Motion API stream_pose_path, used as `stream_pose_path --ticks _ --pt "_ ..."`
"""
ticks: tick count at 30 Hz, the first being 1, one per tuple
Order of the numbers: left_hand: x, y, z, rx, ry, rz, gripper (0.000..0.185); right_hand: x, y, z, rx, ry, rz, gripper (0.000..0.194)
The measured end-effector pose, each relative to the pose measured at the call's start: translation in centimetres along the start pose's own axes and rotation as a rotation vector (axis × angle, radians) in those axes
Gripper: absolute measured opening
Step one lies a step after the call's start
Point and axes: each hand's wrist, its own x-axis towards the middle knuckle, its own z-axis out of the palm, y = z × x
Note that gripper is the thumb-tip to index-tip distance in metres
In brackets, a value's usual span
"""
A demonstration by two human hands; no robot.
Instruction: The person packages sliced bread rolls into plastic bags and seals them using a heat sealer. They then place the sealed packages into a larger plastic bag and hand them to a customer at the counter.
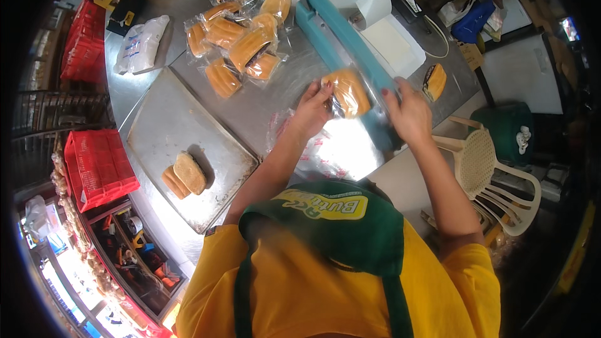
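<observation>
My left hand [312, 109] grips the left edge of a filled bread roll in clear plastic film [348, 93], held beside a teal impulse bag sealer [350, 47]. On the other side, my right hand [407, 110] has its thumb and fingers at the near part of the sealer's arm; whether it also pinches the film is unclear. Several wrapped rolls [225, 33] lie in a loose heap at the back left. One more filled roll [435, 82] sits right of the sealer. Two unwrapped rolls [189, 172] rest on a metal baking tray [155, 117].
Printed plastic bags [314, 155] lie on the steel table near my body. A white plastic package [142, 44] is at the left, and a white tray with paper [389, 44] is beyond the sealer. Red crates [101, 169] stand left; a plastic chair [474, 159] stands right.
</observation>
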Motion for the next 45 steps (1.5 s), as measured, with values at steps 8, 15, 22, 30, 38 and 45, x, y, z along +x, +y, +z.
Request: stream_pose_path --ticks 8,15,22,30,38,45 --pt "0.4 -1.7 0.5 0.130 0.071 -0.028 0.043 -0.5 0.1 0.4 0.015 0.090 0.044 0.052" --pt "0.9 -1.6 1.4 0.102 0.023 0.025 0.041 -0.2 0.2 -0.4 -0.018 0.077 0.005 0.043" --pt "1.0 -1.8 3.8 0.144 0.099 0.041 0.040 1.0 -2.4 -4.8 0.062 0.215 -0.078 0.040" --pt "0.4 -1.7 2.5 0.228 0.182 0.119 0.039 0.7 -0.8 -2.9 0.160 0.207 -0.059 0.040" --pt "-1.2 -1.0 3.6 0.400 0.021 0.055 0.037 1.6 -3.5 -5.8 0.129 -0.059 0.027 0.040" --pt "0.8 -1.6 3.8 0.380 0.124 0.255 0.034 3.3 -5.2 -10.0 -0.069 -0.345 -0.108 0.044"
